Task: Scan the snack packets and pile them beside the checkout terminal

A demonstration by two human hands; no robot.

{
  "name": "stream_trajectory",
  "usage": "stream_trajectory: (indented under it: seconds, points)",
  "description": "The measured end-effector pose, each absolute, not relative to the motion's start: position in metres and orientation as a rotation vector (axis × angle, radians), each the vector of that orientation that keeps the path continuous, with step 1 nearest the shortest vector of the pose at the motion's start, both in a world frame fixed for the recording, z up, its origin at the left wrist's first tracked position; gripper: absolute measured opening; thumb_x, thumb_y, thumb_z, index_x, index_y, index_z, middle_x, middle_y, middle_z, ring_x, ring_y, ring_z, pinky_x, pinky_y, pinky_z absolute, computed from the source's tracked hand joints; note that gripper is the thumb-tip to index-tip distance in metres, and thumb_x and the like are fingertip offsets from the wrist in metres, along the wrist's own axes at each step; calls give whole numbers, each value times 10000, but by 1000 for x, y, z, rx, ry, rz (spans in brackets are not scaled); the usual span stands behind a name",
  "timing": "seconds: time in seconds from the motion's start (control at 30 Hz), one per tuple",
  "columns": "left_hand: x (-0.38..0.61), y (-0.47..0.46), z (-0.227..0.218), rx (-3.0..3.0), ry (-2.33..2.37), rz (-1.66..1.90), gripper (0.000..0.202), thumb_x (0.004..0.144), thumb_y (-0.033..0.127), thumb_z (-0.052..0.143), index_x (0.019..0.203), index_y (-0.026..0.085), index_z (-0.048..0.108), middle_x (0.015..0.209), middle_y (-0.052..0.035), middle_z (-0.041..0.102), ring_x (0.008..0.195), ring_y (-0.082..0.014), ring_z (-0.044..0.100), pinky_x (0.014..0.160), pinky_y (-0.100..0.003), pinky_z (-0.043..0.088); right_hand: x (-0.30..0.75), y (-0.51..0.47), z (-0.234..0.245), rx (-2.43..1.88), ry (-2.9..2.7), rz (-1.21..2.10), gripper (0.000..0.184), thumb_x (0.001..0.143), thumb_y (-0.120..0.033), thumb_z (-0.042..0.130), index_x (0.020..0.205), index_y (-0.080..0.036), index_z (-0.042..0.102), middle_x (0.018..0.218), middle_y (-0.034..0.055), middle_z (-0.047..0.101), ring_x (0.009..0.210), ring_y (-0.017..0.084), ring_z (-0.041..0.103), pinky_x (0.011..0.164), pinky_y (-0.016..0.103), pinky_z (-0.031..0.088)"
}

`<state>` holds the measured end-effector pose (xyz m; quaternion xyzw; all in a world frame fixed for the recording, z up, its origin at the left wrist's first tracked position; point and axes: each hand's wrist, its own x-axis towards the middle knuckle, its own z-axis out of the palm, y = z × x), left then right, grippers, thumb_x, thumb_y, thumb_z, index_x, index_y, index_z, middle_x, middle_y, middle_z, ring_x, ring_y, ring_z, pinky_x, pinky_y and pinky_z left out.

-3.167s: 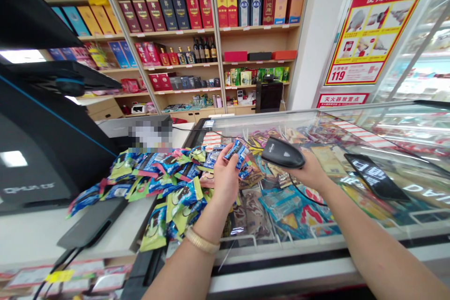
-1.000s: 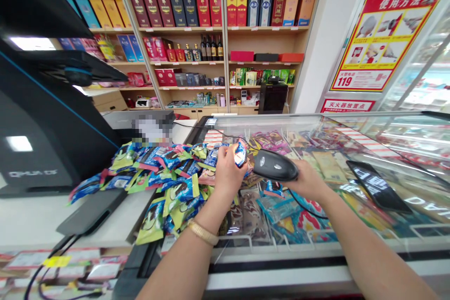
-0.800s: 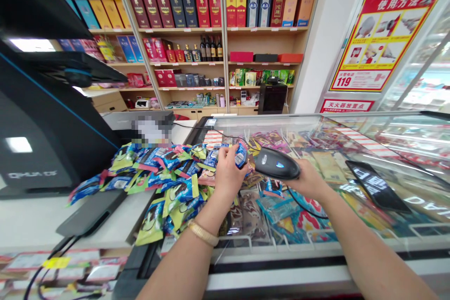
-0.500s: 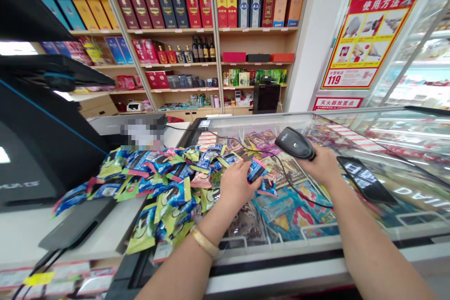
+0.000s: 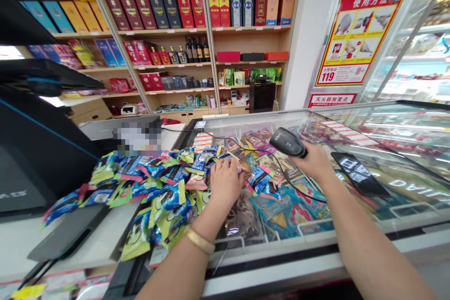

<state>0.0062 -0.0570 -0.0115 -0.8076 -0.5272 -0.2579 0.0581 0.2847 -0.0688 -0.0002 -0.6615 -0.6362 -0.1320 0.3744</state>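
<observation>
A pile of small blue, green and pink snack packets [image 5: 168, 194] lies across the counter's edge and the glass lid. At the pile's right side my left hand [image 5: 227, 180] curls over a snack packet, with its fingertips mostly hidden and a pink bit showing beside them. Just right of that hand, a few other packets [image 5: 263, 182] rest on the glass, apart from the pile. My right hand [image 5: 314, 164] is closed round the handle of a black barcode scanner [image 5: 287, 142], held above the lid with its head pointing left.
Beneath the hands is a glass-topped freezer [image 5: 298, 239] holding colourful packages. A dark phone [image 5: 360, 173] lies on it at right. The scanner's cable [image 5: 286, 176] loops over the glass. A checkout machine [image 5: 38, 150] and a flat grey device [image 5: 68, 232] stand left; shelves [image 5: 165, 33] rise behind.
My left hand has moved left from the loose packets, letting them lie on the glass, to the pile's edge. The scanner remains in my right hand; the view has shifted slightly.
</observation>
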Motion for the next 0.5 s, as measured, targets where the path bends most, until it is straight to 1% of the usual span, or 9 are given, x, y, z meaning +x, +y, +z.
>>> stream_trajectory:
  seconds: [0.1,0.2,0.3,0.4,0.47,0.5]
  points:
    - [4,-55,-14,-2484,-1593,-695,377,807,173,684,1180,188,633,1126,-154,702,1107,-337,607,924,-472,465,282,-70,1,-1680,-1639,-296,339,721,-455,641,936,-216,750,731,76,746,645,255,681,570,307,430]
    - [4,-56,-12,-2504,-1598,-620,376,795,133,668,1166,186,645,1110,-148,705,1084,-343,624,910,-471,478,279,-70,2,-1693,-1638,-298,345,718,-457,641,933,-213,755,737,86,749,659,265,685,570,309,426]
    - [4,-56,-11,-2543,-1624,-662,431,780,127,672,1206,188,641,1096,-131,698,1051,-325,650,904,-449,502,278,-70,2,-1691,-1652,-292,373,717,-459,639,964,-208,762,743,88,751,673,269,690,582,311,433]
    - [3,-51,-11,-2555,-1688,-988,512,776,128,671,1280,194,607,1131,-118,677,1006,-270,678,878,-391,535,277,-70,1,-1680,-1646,-299,393,711,-458,640,983,-203,765,739,84,750,661,263,685,580,309,436]
    - [2,-46,-12,-2540,-1721,-1305,518,756,106,668,1265,187,613,1102,-102,679,974,-237,690,860,-356,549,277,-70,1,-1644,-1651,-291,378,711,-457,639,960,-202,766,726,79,747,641,249,676,578,303,441]
    - [1,-44,-12,-2532,-1747,-1460,504,746,91,661,1240,183,622,1058,-85,686,934,-218,697,835,-336,555,277,-70,1,-1621,-1652,-283,368,712,-457,636,945,-202,765,722,77,745,635,244,673,579,302,445]
